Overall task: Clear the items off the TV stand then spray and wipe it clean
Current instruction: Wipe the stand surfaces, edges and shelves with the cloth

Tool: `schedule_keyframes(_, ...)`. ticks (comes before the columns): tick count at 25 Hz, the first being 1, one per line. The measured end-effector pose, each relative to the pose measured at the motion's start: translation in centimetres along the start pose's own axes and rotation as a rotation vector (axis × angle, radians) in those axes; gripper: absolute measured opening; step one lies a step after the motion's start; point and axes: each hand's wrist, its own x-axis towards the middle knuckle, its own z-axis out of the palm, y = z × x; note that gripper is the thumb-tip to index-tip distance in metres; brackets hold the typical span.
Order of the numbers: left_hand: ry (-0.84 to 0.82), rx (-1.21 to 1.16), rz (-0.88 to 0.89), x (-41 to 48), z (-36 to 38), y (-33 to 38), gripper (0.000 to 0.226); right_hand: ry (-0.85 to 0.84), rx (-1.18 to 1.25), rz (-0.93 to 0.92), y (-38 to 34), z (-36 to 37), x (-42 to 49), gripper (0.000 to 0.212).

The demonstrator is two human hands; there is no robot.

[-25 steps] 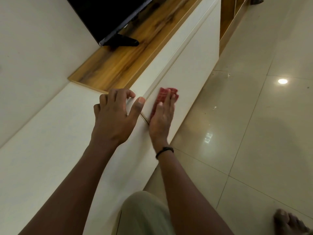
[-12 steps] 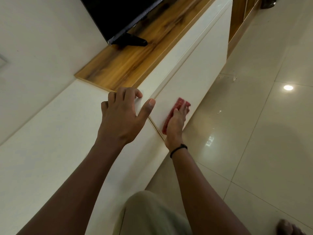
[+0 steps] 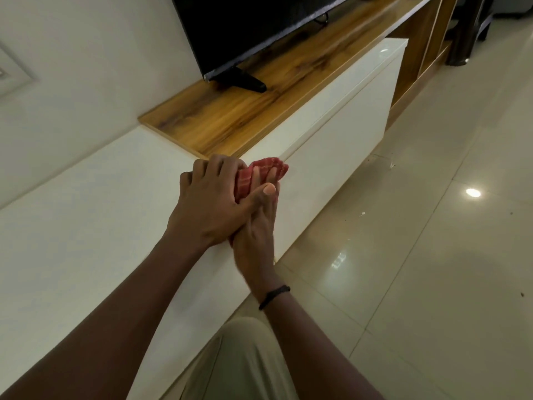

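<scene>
Knee (image 3: 239,356): bent low, close against the stand's front
Right hand (image 3: 255,235): grip apart, straight fingers pressing the cloth flat against the stand's upper front edge
Left hand (image 3: 206,206): grip loose, apparently holding nothing, resting on the white top, thumb lying across the right hand
Cloth (image 3: 278,168): red check, folded, at the front edge where white top meets wood; long axis runs along that edge, far end toward the TV
Handling: soft, light, limp, likely to bunch; best pinched at the folded middle
TV stand (image 3: 86,215): hard and glossy, stretching away to the right
TV (image 3: 245,30): standing on the wooden top, well beyond the cloth
</scene>
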Motion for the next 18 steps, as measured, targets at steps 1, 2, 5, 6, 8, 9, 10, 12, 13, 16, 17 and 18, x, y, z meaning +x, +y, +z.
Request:
schedule_keyframes(1, -0.003, 0.000, 0.010, 0.1, 0.2, -0.1, 0.094, 0.030, -0.056, -0.006, 0.2, -1.0, 2.0, 0.063)
schedule_keyframes(2, 0.000, -0.002, 0.025, 0.2, 0.3, -0.2, 0.095, 0.064, -0.109, -0.020, 0.4, -2.0, 4.5, 0.068)
schedule_keyframes(5, 0.029, -0.005, 0.043, 0.2, 0.5, -0.6, 0.090, 0.198, -0.051, 0.065, 0.4, -5.0, 12.8, 0.059)
schedule_keyframes(6, 0.036, -0.020, 0.037, 0.3, 0.4, -0.5, 0.087, 0.235, -0.001, 0.166, 0.0, -6.3, 15.4, 0.055)
schedule_keyframes(8, 0.035, -0.038, 0.028, 0.3, 0.2, -0.4, 0.085, 0.214, -0.032, 0.286, -0.4, -8.5, 18.5, 0.057)
schedule_keyframes(9, 0.029, -0.039, 0.022, 0.2, 0.1, -0.4, 0.084, 0.181, -0.095, 0.267, -0.4, -8.8, 18.5, 0.059)
schedule_keyframes(10, 0.026, -0.042, 0.008, 0.1, 0.0, -0.4, 0.084, 0.128, -0.201, 0.184, -0.1, -8.4, 17.6, 0.059)
schedule_keyframes(12, 0.034, -0.057, -0.024, -0.1, -0.2, -0.3, 0.081, 0.019, -0.345, -0.068, -0.2, -7.0, 12.5, 0.056)
schedule_keyframes(13, 0.039, -0.056, -0.036, -0.2, -0.2, -0.1, 0.080, -0.073, -0.389, -0.184, 0.5, -6.4, 9.2, 0.055)
schedule_keyframes(16, 0.032, -0.014, -0.062, -0.1, -0.2, 0.1, 0.083, -0.394, -0.376, -0.338, 2.5, -6.6, 5.1, 0.059)
schedule_keyframes(17, 0.029, 0.005, -0.063, 0.1, -0.2, 0.2, 0.082, -0.419, -0.395, -0.351, 3.0, -7.0, 5.8, 0.059)
schedule_keyframes(18, 0.029, 0.024, -0.059, 0.1, -0.3, 0.4, 0.080, -0.413, -0.413, -0.352, 3.3, -7.6, 6.9, 0.058)
